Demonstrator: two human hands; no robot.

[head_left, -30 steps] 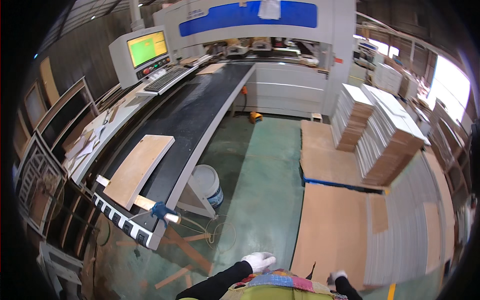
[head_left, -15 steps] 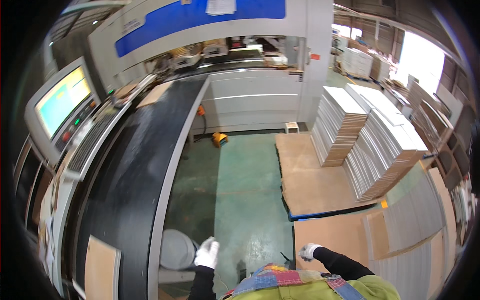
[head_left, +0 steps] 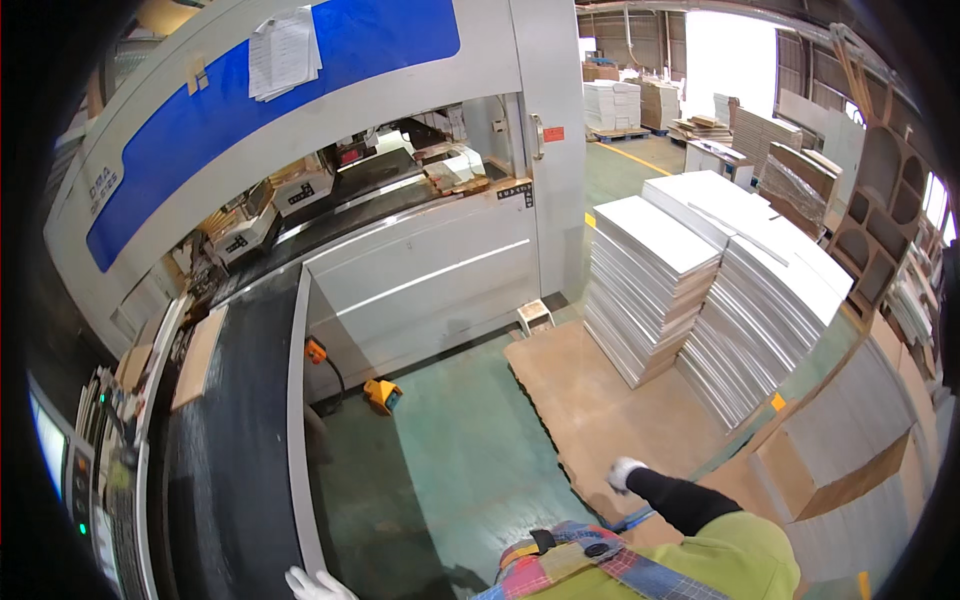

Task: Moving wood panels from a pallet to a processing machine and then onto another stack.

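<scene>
My left hand [head_left: 318, 585], in a white glove, is at the lower edge beside the metal rim of the black conveyor belt [head_left: 235, 470]. Its fingers look stretched out with nothing in them; whether it touches the rim I cannot tell. White-gloved too, my right hand [head_left: 625, 474] hangs over the brown board sheet [head_left: 560, 385] on the floor. Those fingers are curled in, and no object shows in them. On the far part of that sheet stand tall stacks of white-topped panels [head_left: 655, 235], out of my right hand's reach.
A large grey machine with a blue band [head_left: 390, 40] spans the far side. One light brown panel [head_left: 200, 358] lies on the belt. An orange-yellow foot pedal [head_left: 382, 396] and a small white step [head_left: 535, 316] are on the green floor. Grey panels [head_left: 850, 440] lie at the right.
My view has swung right and nearer the machine and white-topped stacks. My left hand has shifted to the belt's rim. The near panel on the belt and the grey bucket have left view.
</scene>
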